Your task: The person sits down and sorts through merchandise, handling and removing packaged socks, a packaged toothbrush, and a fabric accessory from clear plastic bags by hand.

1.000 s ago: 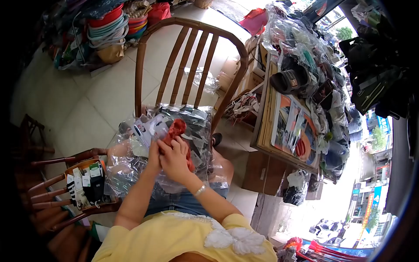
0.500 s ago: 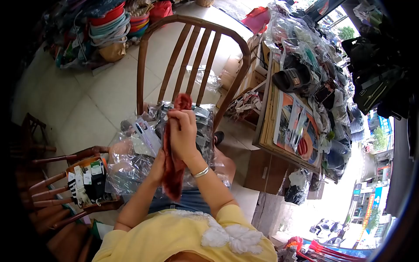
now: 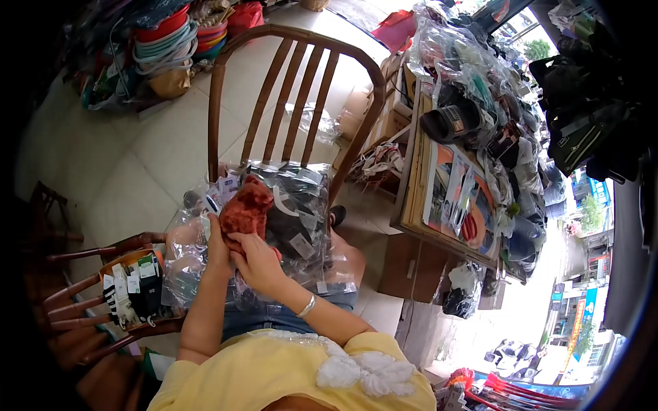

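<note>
Cloth [image 3: 245,209], qty 1: red, plush, bunched, held over the lap just in front of the person. Two hands on it. Right hand [image 3: 255,264] closed around the lower end, fingers curled over the front. Left hand [image 3: 218,240] touches the left edge; its fingers run behind the fabric, so can't tell how tightly it's closed. One silver bracelet [image 3: 308,305], right wrist.

Under the cloth: clear plastic [image 3: 185,274] spread over the lap and blue denim [image 3: 253,317]. Dark bagged item [image 3: 298,219] just right of the cloth, one white label [image 3: 299,245] near its lower end.

Chairs: one wooden chair [image 3: 301,35] straight ahead, back has 4 slats [image 3: 282,103]. Second chair [image 3: 140,241] at left carries a batch of tagged goods [image 3: 147,288], dark and white.

Right side: one worktop [image 3: 413,192], heaped with bagged goods [image 3: 469,68] along its far side. One dark slide sandal [image 3: 442,125] on it, one flat orange-printed pack [image 3: 445,195] lying nearer. Brown carton [image 3: 404,264] below, plastic bag [image 3: 460,294] hanging right of that.

Top edge: 2 red bags, one at left [image 3: 245,19] beside stacked basins [image 3: 211,40], one beyond the worktop [image 3: 395,29].
</note>
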Demonstrator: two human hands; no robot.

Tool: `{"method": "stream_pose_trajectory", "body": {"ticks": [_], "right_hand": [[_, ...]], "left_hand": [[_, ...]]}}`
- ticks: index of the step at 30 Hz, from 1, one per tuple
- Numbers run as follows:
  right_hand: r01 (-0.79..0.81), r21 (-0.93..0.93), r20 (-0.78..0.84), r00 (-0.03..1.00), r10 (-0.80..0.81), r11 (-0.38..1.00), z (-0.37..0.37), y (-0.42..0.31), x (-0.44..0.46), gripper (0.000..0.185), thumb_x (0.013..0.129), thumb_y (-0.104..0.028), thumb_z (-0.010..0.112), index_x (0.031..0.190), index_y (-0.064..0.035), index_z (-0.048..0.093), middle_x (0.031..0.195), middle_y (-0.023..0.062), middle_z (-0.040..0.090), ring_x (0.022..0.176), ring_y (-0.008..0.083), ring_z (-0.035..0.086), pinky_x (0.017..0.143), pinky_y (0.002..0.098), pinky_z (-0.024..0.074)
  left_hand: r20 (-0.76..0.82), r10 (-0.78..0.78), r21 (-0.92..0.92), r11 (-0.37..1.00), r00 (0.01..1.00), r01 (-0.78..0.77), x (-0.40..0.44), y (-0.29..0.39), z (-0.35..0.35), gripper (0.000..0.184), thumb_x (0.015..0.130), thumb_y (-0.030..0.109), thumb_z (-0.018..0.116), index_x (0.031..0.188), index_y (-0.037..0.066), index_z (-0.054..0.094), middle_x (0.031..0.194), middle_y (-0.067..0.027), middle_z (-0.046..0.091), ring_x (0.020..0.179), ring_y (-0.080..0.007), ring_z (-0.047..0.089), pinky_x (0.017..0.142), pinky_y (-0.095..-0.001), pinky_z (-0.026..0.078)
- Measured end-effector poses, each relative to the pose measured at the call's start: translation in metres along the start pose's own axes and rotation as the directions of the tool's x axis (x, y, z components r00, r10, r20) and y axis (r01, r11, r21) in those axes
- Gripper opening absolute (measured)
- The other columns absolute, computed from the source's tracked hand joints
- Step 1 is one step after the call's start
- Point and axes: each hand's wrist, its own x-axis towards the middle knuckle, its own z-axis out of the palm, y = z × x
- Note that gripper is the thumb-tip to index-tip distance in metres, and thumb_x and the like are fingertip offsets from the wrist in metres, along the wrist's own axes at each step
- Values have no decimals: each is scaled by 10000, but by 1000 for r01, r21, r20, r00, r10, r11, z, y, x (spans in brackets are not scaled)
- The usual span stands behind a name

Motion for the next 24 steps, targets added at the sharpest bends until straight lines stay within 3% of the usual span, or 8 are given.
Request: {"method": "stream_pose_trajectory", "body": {"ticks": [4,5,14,17,18,20,22,24], "right_hand": [[3,-185,-179,983,-37,983,-13,10,22,289,801,-95,596,1079,-40,539,926,141,574,857,341,579,691,409,480],[28,-145,-255,965,-65,989,-18,7,34,253,812,-94,590,1056,-41,547,907,148,571,781,352,586,637,408,479],[-18,-85,-14,1000,17,996,-6,4,-9,224,859,-108,575,1074,-48,559,915,122,614,762,295,631,641,353,495],[-296,479,-104,916,388,827,-34,-4,4,185,877,-8,558,1061,-3,565,895,69,606,747,105,582,641,230,465],[-89,222,-326,932,160,971,-44,3,11,224,853,-2,577,1075,-29,572,1041,121,574,846,157,591,707,272,474],[95,-155,-252,959,-132,983,-50,6,26,251,816,0,597,1060,-52,577,1160,143,502,940,255,562,784,334,463],[183,-242,-188,954,-231,953,-38,11,34,270,783,-7,608,1045,-63,579,1191,152,458,963,341,520,830,382,443],[159,-156,-178,966,-186,975,-36,23,38,256,765,-48,627,1015,-46,573,1136,161,498,1062,386,458,907,436,386]], "left_hand": [[114,1,23,1000,994,-4,2,-36,-10,628,952,566,291,1321,75,421,1273,-77,508,1139,-191,511,971,-323,409],[10,34,121,992,999,-35,-3,-39,-1,611,964,542,283,1343,77,394,1293,-66,481,1172,-175,469,987,-310,381],[5,177,230,958,984,-173,13,-2,-17,618,972,519,292,1265,6,471,1188,-96,573,1040,-177,566,893,-317,448],[171,170,325,920,970,-219,15,-16,-31,588,986,482,289,1282,-1,446,1220,-95,533,1084,-181,528,954,-312,400],[173,169,326,920,970,-218,13,-18,-28,588,986,482,289,1282,-1,446,1220,-95,533,1084,-181,528,954,-312,400],[287,142,375,894,947,-247,1,-23,-12,624,977,508,288,1294,-14,418,1209,-94,531,1117,-184,496,974,-318,374],[350,310,533,710,884,-460,-8,-32,1,587,976,480,334,1310,2,400,1123,-69,554,962,-113,540,814,-248,442],[335,167,524,785,927,-330,-22,-28,-1,493,983,416,374,1275,23,433,1022,-69,583,824,-92,559,701,-225,454]]}}
